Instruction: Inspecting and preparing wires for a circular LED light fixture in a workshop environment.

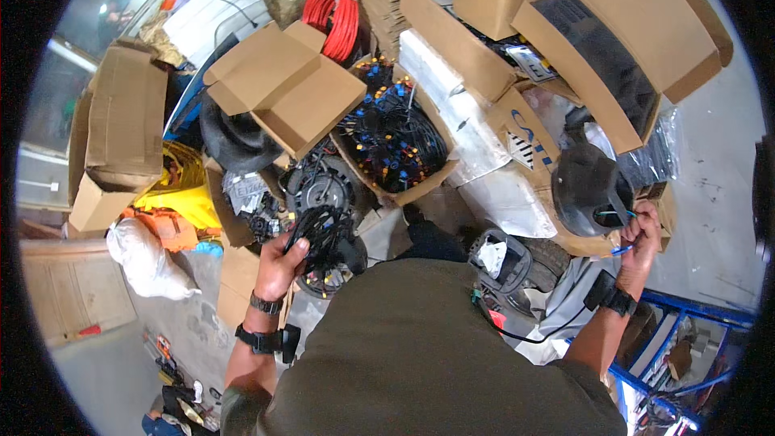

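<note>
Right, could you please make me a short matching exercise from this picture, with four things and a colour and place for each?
1. Cable bundle
2. Coil
3. Bag
4. Rack

A. White, at the left
B. Blue, at the lower right
C. Black, in the left hand
D. Red, near the top

Pairs: 1-C, 2-D, 3-A, 4-B.

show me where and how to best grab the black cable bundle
Probably by its left side, coming from the left, thumb over the top: the black cable bundle is thin loops gathered loosely together, so wrapping many strands should hold better than pinching one. The left hand has it there, thumb on top; its other fingers are mostly hidden.
</note>
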Motion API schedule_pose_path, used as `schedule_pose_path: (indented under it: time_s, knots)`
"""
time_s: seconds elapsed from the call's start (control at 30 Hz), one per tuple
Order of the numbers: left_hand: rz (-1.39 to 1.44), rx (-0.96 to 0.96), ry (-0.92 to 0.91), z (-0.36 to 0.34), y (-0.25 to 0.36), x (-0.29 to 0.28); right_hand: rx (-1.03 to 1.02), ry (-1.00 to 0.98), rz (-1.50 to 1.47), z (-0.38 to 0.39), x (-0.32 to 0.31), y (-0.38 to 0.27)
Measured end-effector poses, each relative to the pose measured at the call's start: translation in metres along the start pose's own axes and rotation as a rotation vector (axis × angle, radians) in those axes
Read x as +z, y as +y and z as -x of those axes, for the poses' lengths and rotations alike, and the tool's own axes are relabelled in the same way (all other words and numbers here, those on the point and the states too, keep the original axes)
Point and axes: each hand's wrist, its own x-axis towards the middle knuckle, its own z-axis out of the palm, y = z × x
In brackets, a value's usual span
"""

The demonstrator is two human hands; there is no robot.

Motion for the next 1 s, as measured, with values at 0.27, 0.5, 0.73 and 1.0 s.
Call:
schedule_pose_path:
  time_s: [0.27, 0.5, 0.73, 1.0]
  knots:
    - [-0.053, 0.080, -0.034, -0.027, 0.066, 0.024, -0.146, -0.190, 0.158, 0.023, 0.035, -0.049]
    - [-0.190, 0.176, -0.193, -0.090, 0.111, 0.081, -0.196, -0.197, 0.275, 0.014, 0.067, -0.020]
    - [-0.252, 0.215, -0.216, -0.187, 0.100, 0.121, 0.074, -0.400, 0.375, -0.017, 0.128, -0.010]
    - [-0.517, 0.297, -0.112, -0.150, 0.120, 0.096, 0.323, -0.749, 0.155, -0.083, 0.242, 0.033]
